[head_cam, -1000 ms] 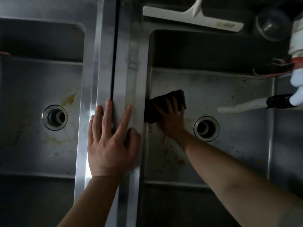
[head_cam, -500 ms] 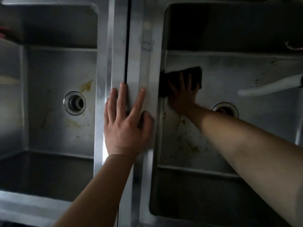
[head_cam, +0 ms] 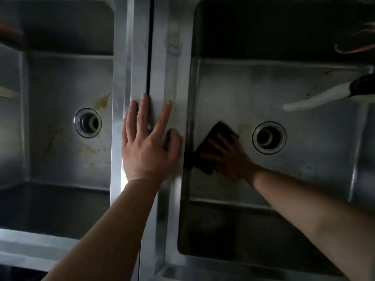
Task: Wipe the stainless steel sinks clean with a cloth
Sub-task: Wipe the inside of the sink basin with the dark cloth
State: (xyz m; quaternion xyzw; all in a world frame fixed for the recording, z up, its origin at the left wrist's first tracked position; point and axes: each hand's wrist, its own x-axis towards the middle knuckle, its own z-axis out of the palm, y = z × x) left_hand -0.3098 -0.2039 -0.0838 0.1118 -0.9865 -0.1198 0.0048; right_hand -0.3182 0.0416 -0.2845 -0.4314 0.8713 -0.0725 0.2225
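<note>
Two stainless steel sinks were counted, the left sink (head_cam: 60, 82) and the right sink (head_cam: 284, 84), each with one drain (head_cam: 87, 123) (head_cam: 269, 137). One dark cloth (head_cam: 215, 142) and two hands (head_cam: 147, 145) (head_cam: 231, 157) were seen.

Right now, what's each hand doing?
Left hand: open, flat on the rim between the sinks.
Right hand: open, fingers pressing the dark cloth.

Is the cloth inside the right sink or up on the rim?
Inside: the cloth lies on the right sink floor beside the drain, under the right hand.
</note>
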